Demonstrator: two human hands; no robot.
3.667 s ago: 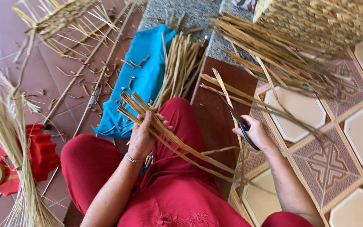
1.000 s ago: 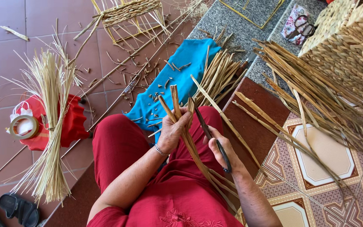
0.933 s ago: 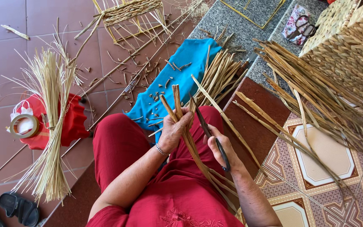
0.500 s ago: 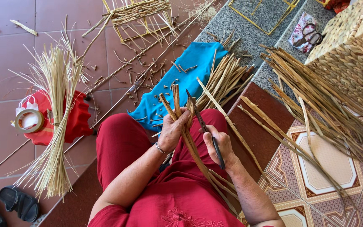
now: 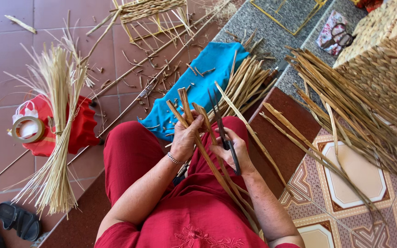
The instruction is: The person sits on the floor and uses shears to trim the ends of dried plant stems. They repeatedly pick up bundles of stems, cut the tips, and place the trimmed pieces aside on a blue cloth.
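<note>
Left hand (image 5: 185, 140): closed around a small bunch of flat dried reed strips (image 5: 194, 120), gripping them just below their upper ends; palm turned toward the body, wrist with a thin bracelet.
Right hand (image 5: 235, 149): closed on the handles of dark scissors (image 5: 221, 126); blades point up and away from the body, tips just beside the strip ends.
Reed strips, location: between both hands, above the lap; the long tails run down past the right forearm.
Handling, judged: light, dry, fairly stiff along the length but liable to split or crack if bent sharply; smooth faces may slide against each other.
Grip point, judged: close under the free ends, pinched flat so the bunch stays aligned.
Arm pose: both forearms angled inward, elbows out, hands nearly touching over the red trousers (image 5: 129, 151).
Beyond the hands: blue cloth (image 5: 207, 76) with cut scraps, more strips lying on it.
Left of the left hand: tied straw bundle (image 5: 56, 124) over a red container (image 5: 81, 131), tape roll (image 5: 26, 129) beside it.
Right of the right hand: woven basket (image 5: 387, 59) with loose strands hanging.
</note>
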